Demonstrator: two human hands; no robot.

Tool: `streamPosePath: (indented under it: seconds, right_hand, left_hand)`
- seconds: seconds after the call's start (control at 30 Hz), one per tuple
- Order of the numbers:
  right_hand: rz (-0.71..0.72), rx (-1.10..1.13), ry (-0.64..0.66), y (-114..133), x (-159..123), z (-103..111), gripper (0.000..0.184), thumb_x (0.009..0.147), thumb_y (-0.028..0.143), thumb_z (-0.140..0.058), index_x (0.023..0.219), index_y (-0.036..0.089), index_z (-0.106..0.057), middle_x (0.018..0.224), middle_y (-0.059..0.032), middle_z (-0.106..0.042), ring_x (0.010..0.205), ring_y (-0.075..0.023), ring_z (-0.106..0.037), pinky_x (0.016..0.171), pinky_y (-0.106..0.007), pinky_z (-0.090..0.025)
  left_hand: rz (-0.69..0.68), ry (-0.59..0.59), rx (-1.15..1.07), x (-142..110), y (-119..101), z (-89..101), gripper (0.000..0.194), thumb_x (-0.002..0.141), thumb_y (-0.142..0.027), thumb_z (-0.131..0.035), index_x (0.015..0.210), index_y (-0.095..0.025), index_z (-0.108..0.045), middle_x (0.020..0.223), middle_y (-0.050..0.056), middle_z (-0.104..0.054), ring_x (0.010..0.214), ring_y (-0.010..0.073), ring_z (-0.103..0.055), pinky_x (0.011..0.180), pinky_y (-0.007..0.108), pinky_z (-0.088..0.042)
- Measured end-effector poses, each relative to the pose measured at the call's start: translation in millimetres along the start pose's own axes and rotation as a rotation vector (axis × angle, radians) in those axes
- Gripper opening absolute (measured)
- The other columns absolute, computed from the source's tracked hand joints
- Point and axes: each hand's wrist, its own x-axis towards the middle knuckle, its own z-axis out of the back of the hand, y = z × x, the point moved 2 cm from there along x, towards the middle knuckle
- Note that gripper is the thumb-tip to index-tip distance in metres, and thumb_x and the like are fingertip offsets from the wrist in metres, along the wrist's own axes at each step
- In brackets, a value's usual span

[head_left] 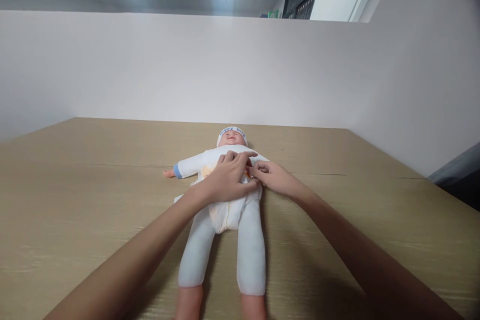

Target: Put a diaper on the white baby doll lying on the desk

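Observation:
A baby doll [195,164] in white clothes with blue cuffs and a white lettered headband lies on its back, its feet toward me. Around its hips sits a white diaper [228,215] with a yellow-orange print. My left hand [231,176] rests across the diaper's front at the waist, fingers stretched out toward the right side. At that right side of the waist my right hand [272,176] has its fingers pinched together on the diaper's edge. The exact part between those fingertips is partly hidden. On the left, a loose diaper tab [177,199] sticks out beside the hip.
The doll lies on a wide tan table [93,185] with thin seams across it. Behind it rises a white partition wall [168,70]. At the right, beyond the table edge, there is a dark object [463,177] I cannot make out.

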Motion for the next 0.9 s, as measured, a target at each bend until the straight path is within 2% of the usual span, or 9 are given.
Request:
streamPosePath:
  seconds: [0.1,0.23,0.47,0.57,0.67,0.73,0.8,0.9]
  right_hand:
    - [-0.002,0.022,0.001,-2.7,0.8,-2.7,0.043,0.093,0.059,-0.071,0.074,0.022,-0.059,0.069,0.0007,-0.060,0.070,-0.0172,-0.055,0.067,-0.029,-0.042]
    - [-0.003,0.063,0.009,-2.5,0.7,-5.9,0.045,0.092,0.063,-0.069,0.076,0.022,-0.061,0.072,-0.0013,-0.064,0.071,-0.0172,-0.056,0.066,-0.029,-0.043]
    - [-0.003,0.126,0.007,-3.4,3.5,-11.8,0.054,0.087,0.074,-0.068,0.079,0.021,-0.062,0.075,-0.0006,-0.064,0.070,-0.0148,-0.053,0.066,-0.029,-0.038]
    - [-0.018,0.119,-0.019,0.3,2.9,-12.0,0.054,0.088,0.073,-0.067,0.079,0.020,-0.061,0.075,0.0002,-0.062,0.068,-0.0140,-0.050,0.065,-0.029,-0.036]
    - [-0.013,0.084,-0.053,10.7,-6.2,-12.4,0.049,0.092,0.067,-0.067,0.083,0.019,-0.066,0.080,-0.0008,-0.066,0.072,-0.0156,-0.054,0.071,-0.031,-0.041]
    - [0.063,0.017,-0.140,18.0,-18.7,-13.0,0.042,0.098,0.061,-0.063,0.094,0.020,-0.070,0.089,-0.0030,-0.072,0.082,-0.0194,-0.062,0.080,-0.033,-0.048]
    - [0.221,-0.092,-0.249,20.7,-34.9,-15.1,0.039,0.106,0.056,-0.055,0.103,0.021,-0.072,0.104,-0.0068,-0.076,0.099,-0.0241,-0.068,0.092,-0.038,-0.051]
    - [0.465,-0.244,-0.285,8.9,-56.6,-22.5,0.038,0.113,0.048,-0.045,0.127,0.025,-0.071,0.136,-0.0116,-0.072,0.130,-0.0289,-0.063,0.115,-0.046,-0.048]
  left_hand:
    - [0.013,0.010,-0.009,-0.3,-0.9,1.2,0.061,0.101,-0.044,-0.054,0.156,-0.021,-0.044,0.129,0.010,-0.072,0.139,0.0360,-0.045,0.120,0.055,-0.034]
    - [0.010,0.011,-0.007,-0.2,-0.8,1.0,0.062,0.098,-0.042,-0.058,0.155,-0.021,-0.045,0.125,0.009,-0.072,0.139,0.0356,-0.045,0.120,0.055,-0.034]
    - [0.018,-0.007,0.010,0.8,0.4,-0.4,0.060,0.096,-0.038,-0.058,0.152,-0.020,-0.046,0.126,0.010,-0.071,0.137,0.0360,-0.046,0.118,0.055,-0.037]
    - [0.012,-0.014,0.018,0.8,0.4,-0.2,0.058,0.094,-0.035,-0.058,0.149,-0.021,-0.047,0.130,0.010,-0.070,0.136,0.0362,-0.047,0.118,0.056,-0.037]
    - [0.012,-0.019,0.012,0.8,1.4,-0.7,0.060,0.092,-0.034,-0.058,0.150,-0.020,-0.047,0.133,0.011,-0.068,0.137,0.0363,-0.046,0.119,0.056,-0.037]
    - [0.009,-0.027,0.008,1.0,2.6,-1.6,0.062,0.090,-0.032,-0.060,0.150,-0.021,-0.046,0.137,0.011,-0.068,0.138,0.0368,-0.046,0.119,0.057,-0.036]
    - [0.002,-0.030,-0.001,1.5,3.8,-2.9,0.062,0.091,-0.034,-0.061,0.150,-0.023,-0.046,0.139,0.010,-0.068,0.137,0.0376,-0.046,0.119,0.059,-0.036]
    - [0.000,-0.018,-0.020,2.3,4.3,-3.8,0.062,0.093,-0.038,-0.062,0.152,-0.026,-0.045,0.137,0.008,-0.070,0.135,0.0379,-0.048,0.119,0.060,-0.036]
